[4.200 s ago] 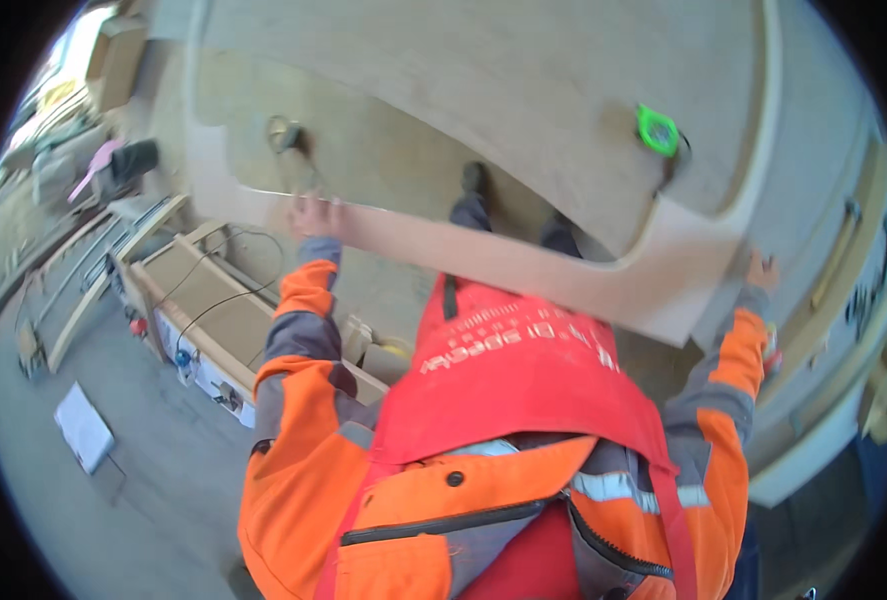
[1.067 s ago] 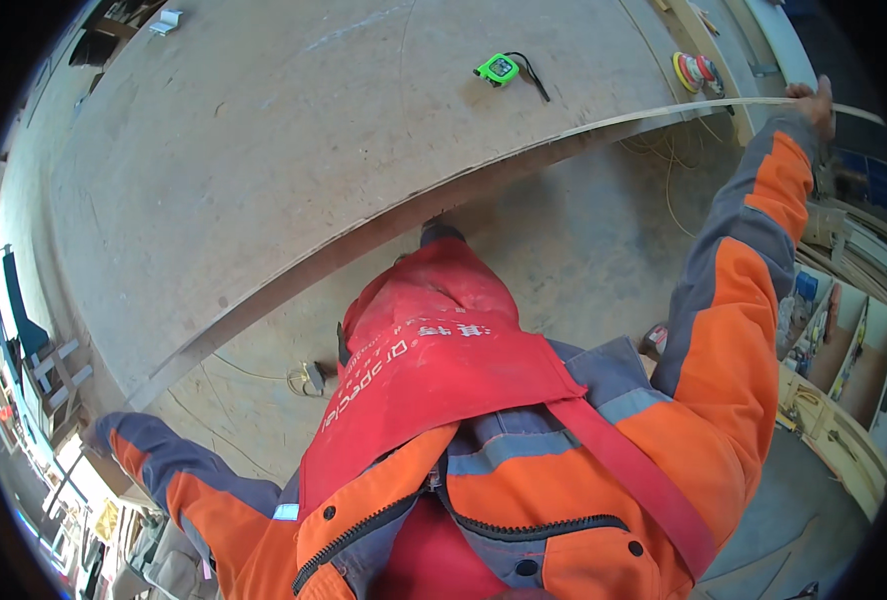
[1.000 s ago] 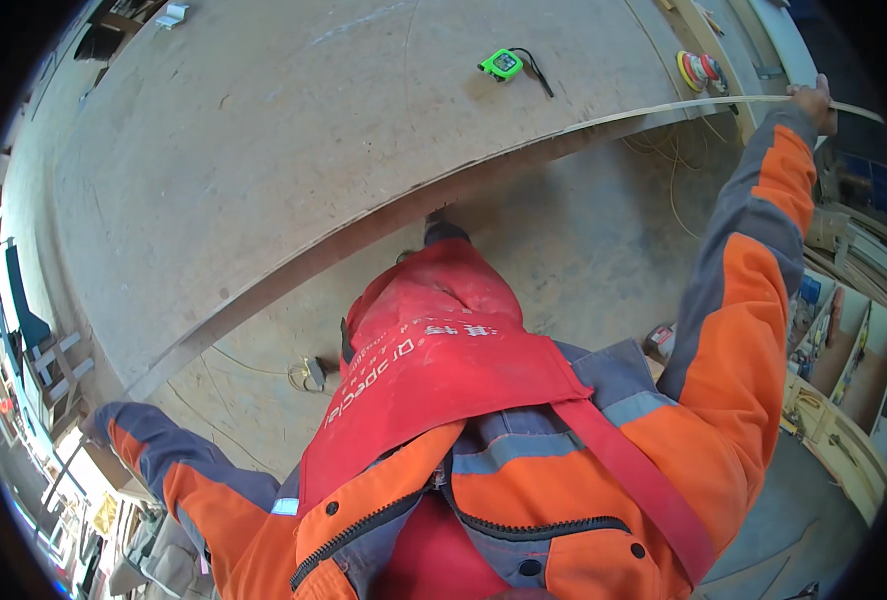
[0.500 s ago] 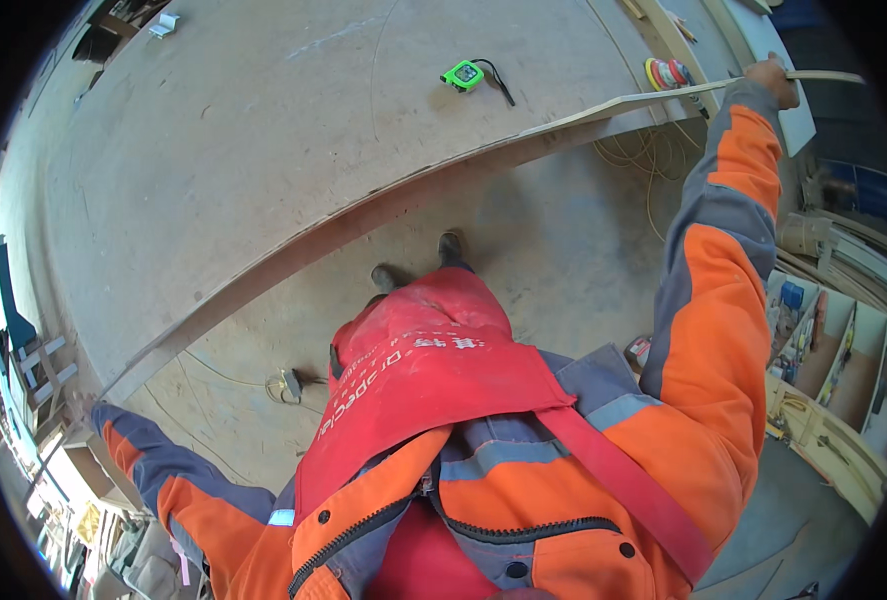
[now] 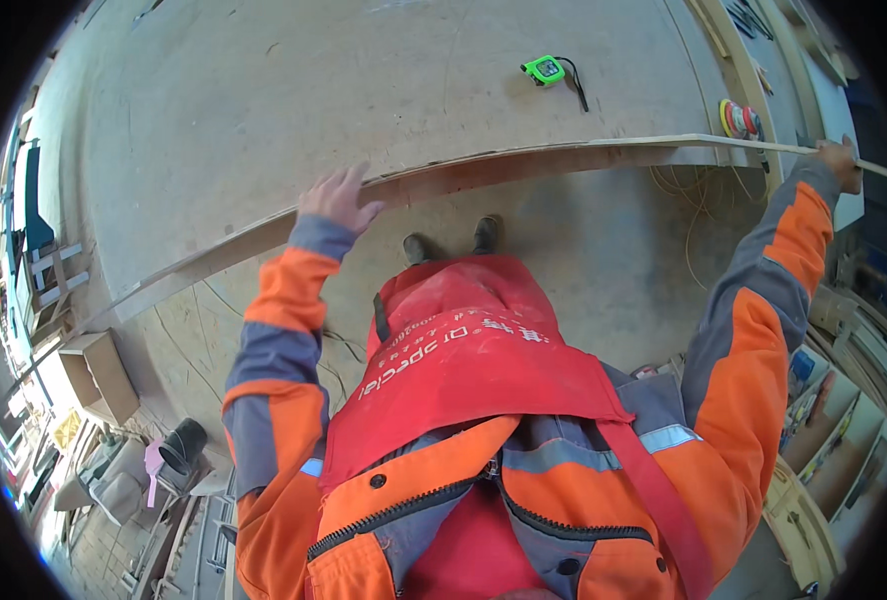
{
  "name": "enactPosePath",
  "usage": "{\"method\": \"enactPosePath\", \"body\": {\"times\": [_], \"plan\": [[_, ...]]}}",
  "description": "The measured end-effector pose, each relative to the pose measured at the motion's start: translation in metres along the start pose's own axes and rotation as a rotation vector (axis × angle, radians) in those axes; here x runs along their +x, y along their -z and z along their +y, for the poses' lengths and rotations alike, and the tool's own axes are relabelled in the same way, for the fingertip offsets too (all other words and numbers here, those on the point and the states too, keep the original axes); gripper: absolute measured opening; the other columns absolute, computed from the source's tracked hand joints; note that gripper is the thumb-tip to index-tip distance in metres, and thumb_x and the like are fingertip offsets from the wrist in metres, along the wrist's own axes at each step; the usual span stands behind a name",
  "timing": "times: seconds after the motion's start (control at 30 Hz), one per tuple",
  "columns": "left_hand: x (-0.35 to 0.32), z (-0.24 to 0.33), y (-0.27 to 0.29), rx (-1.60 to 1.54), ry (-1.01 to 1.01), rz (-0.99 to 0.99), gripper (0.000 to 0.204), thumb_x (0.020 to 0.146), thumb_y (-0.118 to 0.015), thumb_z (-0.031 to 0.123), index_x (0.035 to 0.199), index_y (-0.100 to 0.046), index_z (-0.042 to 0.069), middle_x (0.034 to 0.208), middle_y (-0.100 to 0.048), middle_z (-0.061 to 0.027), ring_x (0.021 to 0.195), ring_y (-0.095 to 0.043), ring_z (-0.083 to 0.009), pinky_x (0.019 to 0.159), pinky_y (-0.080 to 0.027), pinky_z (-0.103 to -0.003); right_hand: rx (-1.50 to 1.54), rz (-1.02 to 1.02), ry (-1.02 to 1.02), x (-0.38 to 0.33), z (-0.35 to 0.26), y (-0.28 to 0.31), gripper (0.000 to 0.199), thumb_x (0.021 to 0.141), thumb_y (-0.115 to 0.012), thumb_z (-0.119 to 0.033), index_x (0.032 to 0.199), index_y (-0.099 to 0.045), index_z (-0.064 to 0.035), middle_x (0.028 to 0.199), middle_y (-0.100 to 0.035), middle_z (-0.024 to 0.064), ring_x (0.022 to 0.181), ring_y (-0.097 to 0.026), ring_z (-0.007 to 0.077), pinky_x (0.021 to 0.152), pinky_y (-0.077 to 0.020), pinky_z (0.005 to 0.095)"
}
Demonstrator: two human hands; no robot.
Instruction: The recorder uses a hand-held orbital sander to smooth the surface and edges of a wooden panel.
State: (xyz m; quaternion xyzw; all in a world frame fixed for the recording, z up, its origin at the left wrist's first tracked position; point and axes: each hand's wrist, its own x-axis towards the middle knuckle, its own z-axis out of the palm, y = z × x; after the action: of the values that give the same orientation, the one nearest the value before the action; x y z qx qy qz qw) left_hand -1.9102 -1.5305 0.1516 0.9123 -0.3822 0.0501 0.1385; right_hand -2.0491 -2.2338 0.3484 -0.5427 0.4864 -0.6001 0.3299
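Note:
A big thin plywood sheet (image 5: 293, 100) lies flat in front of me, and its near edge bows across the view. My left hand (image 5: 336, 198) rests on that near edge with fingers spread, close to the middle. Far out to the right, my right hand (image 5: 840, 164) grips the sheet's right end, arm stretched. A green tape measure (image 5: 543, 69) with a black strap lies on top of the sheet, between my two hands and farther back. My shoes (image 5: 453, 240) stand just under the sheet's edge.
An orange and yellow disc-shaped tool (image 5: 735, 118) sits by the sheet's right end. A cardboard box (image 5: 98, 372) and a black cylinder (image 5: 183, 445) stand at the lower left. Yellow cord (image 5: 688, 215) lies on the floor. Shelves with tools (image 5: 843, 400) line the right.
My left arm, earlier stretched low to the far left, has come up and its hand now rests on the sheet's near edge close to the middle. My right hand keeps its grip.

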Motion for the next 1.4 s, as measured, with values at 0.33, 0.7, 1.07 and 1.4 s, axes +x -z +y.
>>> {"method": "enactPosePath", "body": {"times": [0.33,0.7,1.07,1.4], "plan": [[0.031,-0.002,-0.059,0.119,0.167,-0.447,0.015,0.073,-0.064,0.032,0.077,-0.067,0.017,0.08,-0.066,-0.0107,0.076,-0.063,-0.034,0.066,-0.05,-0.047,0.265,-0.073,0.072,-0.047,-0.012,0.005,0.013,0.073,-0.066,0.0,0.075,-0.054,0.0034,0.056,-0.053,0.0111,0.043,-0.051,0.0176,0.041,-0.044,0.0299],[0.038,0.004,-0.068,0.094,0.096,-0.344,0.024,0.074,-0.066,0.036,0.069,-0.061,0.013,0.069,-0.063,-0.0124,0.066,-0.062,-0.037,0.056,-0.047,-0.049,0.487,-0.196,0.122,-0.04,-0.004,0.001,0.016,0.068,-0.062,0.004,0.062,-0.049,-0.0014,0.051,-0.046,0.0046,0.037,-0.043,0.0125,0.034,-0.0338,0.0269],[0.11,0.08,-0.09,0.163,0.137,-0.449,0.02,0.074,-0.068,0.033,0.071,-0.062,0.014,0.072,-0.065,-0.0108,0.067,-0.062,-0.0369,0.058,-0.048,-0.049,0.526,-0.191,0.111,0.057,0.016,-0.01,0.016,0.068,-0.057,0.005,0.061,-0.045,-0.0011,0.052,-0.043,0.0048,0.037,-0.039,0.0124,0.035,-0.0333,0.0269],[0.128,0.102,-0.1,0.096,0.106,-0.435,0.017,0.073,-0.067,0.029,0.074,-0.062,0.012,0.075,-0.066,-0.0103,0.07,-0.062,-0.0374,0.059,-0.048,-0.048,0.527,-0.203,0.143,0.083,0.032,-0.009,0.013,0.07,-0.059,0.003,0.065,-0.048,-0.0012,0.053,-0.045,0.0057,0.04,-0.043,0.0144,0.039,-0.0363,0.0281]]}}
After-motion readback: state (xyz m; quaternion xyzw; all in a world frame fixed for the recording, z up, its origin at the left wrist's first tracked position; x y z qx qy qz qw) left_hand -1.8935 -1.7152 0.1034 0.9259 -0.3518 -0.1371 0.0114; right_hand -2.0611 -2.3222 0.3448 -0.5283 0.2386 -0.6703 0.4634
